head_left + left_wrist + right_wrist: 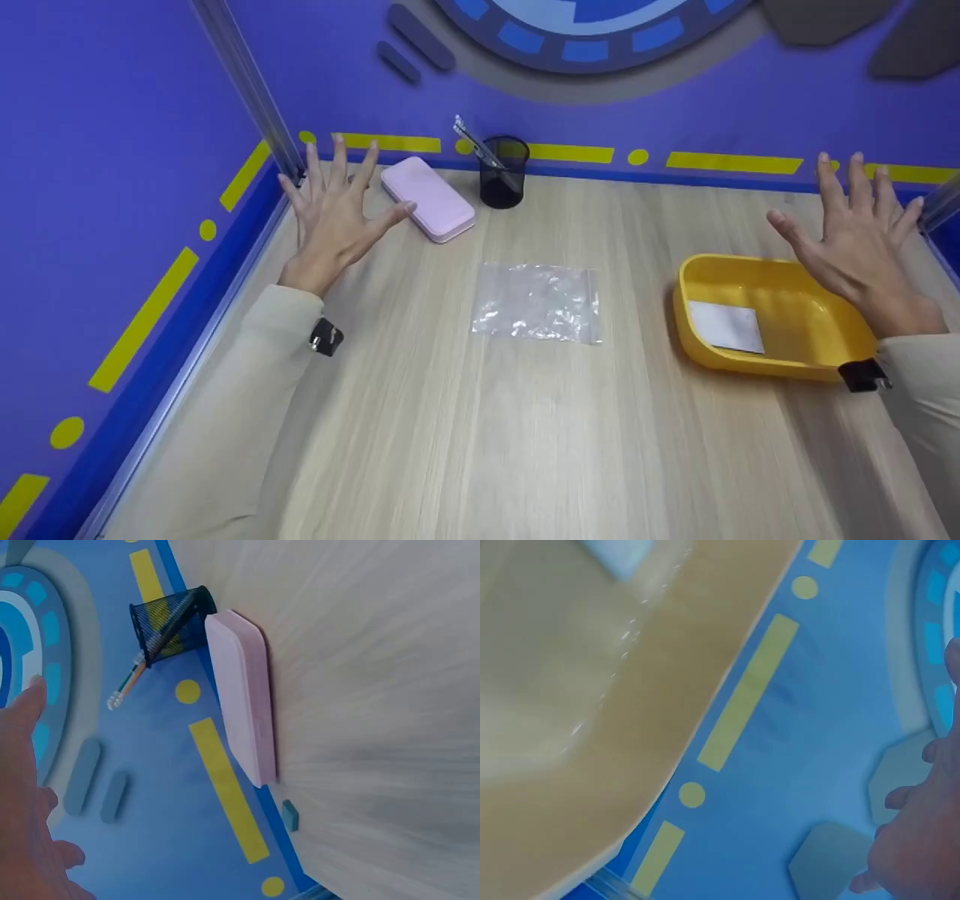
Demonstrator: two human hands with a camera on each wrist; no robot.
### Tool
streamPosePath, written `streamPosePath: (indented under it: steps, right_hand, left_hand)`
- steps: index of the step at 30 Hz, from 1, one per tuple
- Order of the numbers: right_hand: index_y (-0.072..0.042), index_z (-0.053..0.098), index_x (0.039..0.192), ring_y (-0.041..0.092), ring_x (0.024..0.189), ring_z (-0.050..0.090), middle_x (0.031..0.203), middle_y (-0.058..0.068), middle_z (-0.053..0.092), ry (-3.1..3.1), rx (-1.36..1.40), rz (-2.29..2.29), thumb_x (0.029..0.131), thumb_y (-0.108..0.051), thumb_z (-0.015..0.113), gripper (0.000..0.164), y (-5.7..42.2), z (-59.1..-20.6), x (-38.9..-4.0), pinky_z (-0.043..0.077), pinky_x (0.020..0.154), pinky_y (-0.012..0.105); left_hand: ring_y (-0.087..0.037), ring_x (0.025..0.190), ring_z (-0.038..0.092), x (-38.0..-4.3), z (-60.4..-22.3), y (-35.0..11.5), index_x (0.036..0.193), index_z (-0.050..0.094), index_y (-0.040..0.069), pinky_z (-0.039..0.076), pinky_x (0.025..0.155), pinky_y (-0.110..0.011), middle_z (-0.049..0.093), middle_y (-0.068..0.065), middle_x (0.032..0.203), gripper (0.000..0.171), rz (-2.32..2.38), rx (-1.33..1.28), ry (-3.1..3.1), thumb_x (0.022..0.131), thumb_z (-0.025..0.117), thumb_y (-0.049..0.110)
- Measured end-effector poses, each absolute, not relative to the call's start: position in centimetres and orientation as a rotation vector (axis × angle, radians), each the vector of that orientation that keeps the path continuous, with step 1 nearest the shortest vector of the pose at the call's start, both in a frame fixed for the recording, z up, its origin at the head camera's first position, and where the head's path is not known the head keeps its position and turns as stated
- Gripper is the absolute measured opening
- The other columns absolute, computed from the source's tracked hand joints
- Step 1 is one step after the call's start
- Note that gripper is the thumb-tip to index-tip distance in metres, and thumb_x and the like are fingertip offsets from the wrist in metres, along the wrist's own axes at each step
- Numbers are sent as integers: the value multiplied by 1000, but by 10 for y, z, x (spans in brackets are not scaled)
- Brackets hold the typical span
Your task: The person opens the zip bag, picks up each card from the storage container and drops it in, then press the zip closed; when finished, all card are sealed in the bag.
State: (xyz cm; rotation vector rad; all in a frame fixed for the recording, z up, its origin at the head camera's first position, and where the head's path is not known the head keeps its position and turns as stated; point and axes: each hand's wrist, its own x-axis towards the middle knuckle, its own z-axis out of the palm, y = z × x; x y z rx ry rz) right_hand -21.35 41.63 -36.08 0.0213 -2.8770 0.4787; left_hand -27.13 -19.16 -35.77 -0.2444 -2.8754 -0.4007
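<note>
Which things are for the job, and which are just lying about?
Probably for the job:
pink case, nearest the left hand
yellow tub, nearest the right hand
white square inside the tub

Probably just lying about:
clear bag
black mesh cup
small block near the case

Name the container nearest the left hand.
The pink case, next to the left hand; the black mesh cup, clear bag and yellow bin are farther off.

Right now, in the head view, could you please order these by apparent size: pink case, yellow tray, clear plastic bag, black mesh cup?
Largest to smallest:
1. Yellow tray
2. Clear plastic bag
3. Pink case
4. Black mesh cup
</note>
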Motion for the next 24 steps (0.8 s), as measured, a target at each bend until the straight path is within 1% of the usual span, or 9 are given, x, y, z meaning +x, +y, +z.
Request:
streamPosePath:
  steps: [5, 10, 13, 15, 20, 24]
  right_hand:
    - [-14, -2, 171, 48, 157, -19, 174, 22, -13, -2820, 19, 617, 106, -66, 41, 93, 411, -355, -210, -28, 110, 70]
    - [-18, 2, 172, 46, 159, -14, 176, 18, -8, -2742, 41, 789, 109, -54, 45, 84, 403, -351, -205, -27, 114, 65]
    - [-20, 5, 172, 44, 159, -12, 177, 15, -5, -2691, 61, 896, 110, -47, 46, 79, 398, -349, -203, -26, 117, 61]
    - [-21, 5, 172, 44, 160, -10, 177, 13, -4, -2666, 58, 953, 111, -45, 45, 77, 394, -347, -202, -24, 118, 60]
    - [-28, 5, 172, 35, 162, -9, 178, 5, -1, -2609, 38, 1121, 111, -43, 43, 73, 386, -341, -198, -17, 121, 61]
    - [-33, 6, 172, 27, 163, -4, 178, 2, 3, -2556, 44, 1260, 111, -41, 42, 71, 380, -338, -194, -13, 123, 57]
  left_hand:
    - [-40, 158, -21, -270, -353, -180, 171, 12, 33, -22, 112, -73, -11, -9, 176, 100, -450, -260, -2851, 93, 45, 85]
    - [-39, 159, -18, -268, -350, -168, 171, 13, 34, -20, 113, -73, -6, -10, 177, 100, -519, -264, -2831, 93, 48, 84]
    - [-38, 159, -18, -267, -348, -159, 171, 12, 35, -20, 114, -71, -5, -9, 177, 99, -564, -263, -2824, 93, 48, 84]
    - [-37, 159, -17, -266, -347, -153, 171, 11, 35, -19, 115, -70, -5, -8, 177, 100, -596, -265, -2817, 93, 49, 84]
    - [-34, 160, -15, -266, -345, -135, 171, 11, 36, -11, 118, -71, -4, -6, 177, 101, -669, -286, -2794, 91, 49, 86]
    - [-32, 161, -13, -266, -346, -121, 171, 13, 37, -9, 118, -72, -1, -4, 177, 102, -754, -315, -2765, 90, 50, 86]
